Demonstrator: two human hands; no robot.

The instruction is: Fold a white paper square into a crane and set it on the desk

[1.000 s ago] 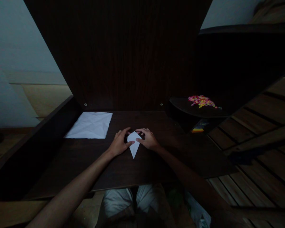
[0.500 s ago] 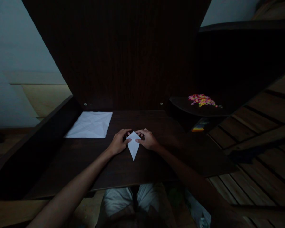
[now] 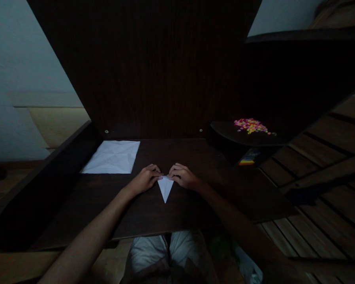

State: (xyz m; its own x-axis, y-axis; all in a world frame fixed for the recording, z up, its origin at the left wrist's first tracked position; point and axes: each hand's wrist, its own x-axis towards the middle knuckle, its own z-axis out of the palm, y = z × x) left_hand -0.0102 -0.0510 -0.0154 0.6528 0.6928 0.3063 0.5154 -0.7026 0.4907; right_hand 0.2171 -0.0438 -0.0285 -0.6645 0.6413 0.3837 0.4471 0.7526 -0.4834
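A small piece of folded white paper (image 3: pixel 165 188) lies on the dark desk, its narrow point toward me and its upper edge now straight, so it looks like a triangle. My left hand (image 3: pixel 148 177) pinches its upper left corner, fingers closed. At the upper right corner my right hand (image 3: pixel 183 176) grips it the same way, thumb and fingers pressed together. The fingers partly cover the top edge, so what lies behind the fold is hidden.
Creased white sheets (image 3: pixel 112 157) lie at the desk's back left, by the raised side panel. Small colourful pieces (image 3: pixel 250 126) are heaped on a rounded shelf (image 3: pixel 224 132) at right, above a yellow-and-orange item (image 3: pixel 246 162). The desk's dark back panel (image 3: pixel 153 79) rises behind.
The paper's upper tip has been folded over, turning the kite shape into a triangle. Both hands have closed on the top corners, and the paper sits slightly nearer to me.
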